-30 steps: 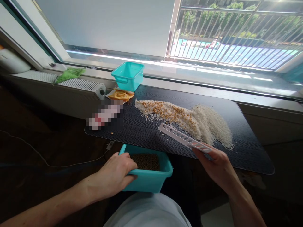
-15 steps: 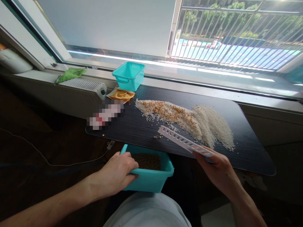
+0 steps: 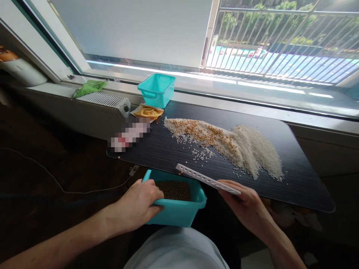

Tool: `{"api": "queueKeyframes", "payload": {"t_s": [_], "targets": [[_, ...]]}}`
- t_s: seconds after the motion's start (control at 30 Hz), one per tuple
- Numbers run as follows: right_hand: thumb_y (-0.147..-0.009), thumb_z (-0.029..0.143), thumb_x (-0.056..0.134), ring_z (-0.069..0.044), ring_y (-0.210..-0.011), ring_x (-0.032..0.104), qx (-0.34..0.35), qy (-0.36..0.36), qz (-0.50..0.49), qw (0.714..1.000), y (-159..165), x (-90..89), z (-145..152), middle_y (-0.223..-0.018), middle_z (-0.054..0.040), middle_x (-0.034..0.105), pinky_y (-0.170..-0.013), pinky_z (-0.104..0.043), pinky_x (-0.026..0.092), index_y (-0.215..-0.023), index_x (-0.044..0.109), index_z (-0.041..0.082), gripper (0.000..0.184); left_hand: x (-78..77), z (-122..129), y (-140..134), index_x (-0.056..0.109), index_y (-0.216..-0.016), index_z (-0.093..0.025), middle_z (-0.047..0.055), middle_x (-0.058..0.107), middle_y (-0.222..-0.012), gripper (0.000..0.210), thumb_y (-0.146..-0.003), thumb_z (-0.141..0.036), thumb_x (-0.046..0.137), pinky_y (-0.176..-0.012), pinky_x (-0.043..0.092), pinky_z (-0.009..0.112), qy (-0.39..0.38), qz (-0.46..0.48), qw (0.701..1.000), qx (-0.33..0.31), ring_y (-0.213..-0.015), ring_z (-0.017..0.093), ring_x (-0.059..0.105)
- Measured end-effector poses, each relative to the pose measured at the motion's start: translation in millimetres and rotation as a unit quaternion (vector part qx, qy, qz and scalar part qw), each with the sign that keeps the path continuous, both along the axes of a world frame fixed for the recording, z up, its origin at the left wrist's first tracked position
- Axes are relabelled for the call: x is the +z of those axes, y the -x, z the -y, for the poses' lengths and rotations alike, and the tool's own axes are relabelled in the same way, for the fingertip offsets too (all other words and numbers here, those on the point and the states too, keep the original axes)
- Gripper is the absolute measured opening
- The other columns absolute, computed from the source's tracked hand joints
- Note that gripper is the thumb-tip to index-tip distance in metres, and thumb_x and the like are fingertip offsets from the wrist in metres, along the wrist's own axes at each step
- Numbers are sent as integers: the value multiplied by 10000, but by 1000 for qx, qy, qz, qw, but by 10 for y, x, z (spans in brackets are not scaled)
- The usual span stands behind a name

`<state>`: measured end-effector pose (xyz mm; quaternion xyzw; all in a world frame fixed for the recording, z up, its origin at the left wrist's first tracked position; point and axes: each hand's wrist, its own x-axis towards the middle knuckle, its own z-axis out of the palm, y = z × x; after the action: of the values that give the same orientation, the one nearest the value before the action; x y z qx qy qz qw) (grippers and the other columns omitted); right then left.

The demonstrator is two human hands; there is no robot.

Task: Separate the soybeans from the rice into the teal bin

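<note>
My left hand (image 3: 144, 200) grips the left rim of a turquoise plastic tub (image 3: 174, 215), held just below the table's near edge. Inside the tub lies a layer of small round tan peas or beans (image 3: 175, 190). My right hand (image 3: 242, 201) is closed on one end of a flat white slotted plastic strip (image 3: 207, 179), whose far end reaches over the table edge above the tub. A couple of yellow peas sit by that far end. On the dark table (image 3: 157, 149), white rice (image 3: 258, 153) is spread in a long heap, with yellow peas (image 3: 196, 129) scattered over its left part.
A second turquoise tub (image 3: 158, 91) stands at the table's back left corner. Beside it are a yellow folded cloth or packet (image 3: 147, 111) and a blurred-out item (image 3: 130, 134). A radiator (image 3: 103, 104) with a green cloth (image 3: 91, 87) adjoins the left side, under the window.
My right hand has drawn the slotted strip toward me and to the left, from the rice heap to the table edge. Loose peas have shifted to the edge. My left hand still grips the tub.
</note>
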<state>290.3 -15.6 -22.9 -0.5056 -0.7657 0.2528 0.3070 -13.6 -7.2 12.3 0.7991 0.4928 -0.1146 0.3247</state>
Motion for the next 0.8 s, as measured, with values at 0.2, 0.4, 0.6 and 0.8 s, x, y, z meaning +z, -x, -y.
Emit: {"api": "queueKeyframes", "payload": {"t_s": [0.2, 0.4, 0.6, 0.8], "targets": [[-938, 205, 520, -178, -906, 733, 95, 20, -19, 995, 401, 45, -115, -1035, -38, 768, -808, -237, 584, -1028, 748, 256, 251, 23, 73, 318, 596, -715, -202, 28, 673, -856, 198, -880, -262, 502, -834, 405, 357, -14, -18, 998, 57, -920, 211, 599], [-939, 196, 498, -203, -938, 726, 126, -18, -58, 990, 1174, 54, -513, -1049, -58, 763, -848, -283, 570, -984, 749, 227, 257, -83, 167, 852, 634, -752, -205, 51, 685, -887, 244, -902, -317, 479, -843, 428, 343, -68, -91, 986, 122, -931, 220, 625], [-917, 138, 511, -202, -964, 710, 172, -31, -32, 984, 1906, -16, -839, -1097, -59, 753, -857, -286, 538, -984, 740, 214, 250, -256, 155, 1282, 675, -835, -229, 68, 705, -963, 221, -887, -359, 504, -828, 448, 358, -82, -163, 968, 174, -964, 250, 646], [-919, 113, 488, -204, -948, 706, 213, -18, 16, 977, 2160, 12, -871, -1067, -52, 758, -805, -280, 533, -1008, 733, 212, 278, -255, 152, 1417, 677, -843, -223, 85, 696, -946, 238, -893, -346, 480, -820, 435, 395, -94, -176, 963, 183, -990, 284, 633]]}}
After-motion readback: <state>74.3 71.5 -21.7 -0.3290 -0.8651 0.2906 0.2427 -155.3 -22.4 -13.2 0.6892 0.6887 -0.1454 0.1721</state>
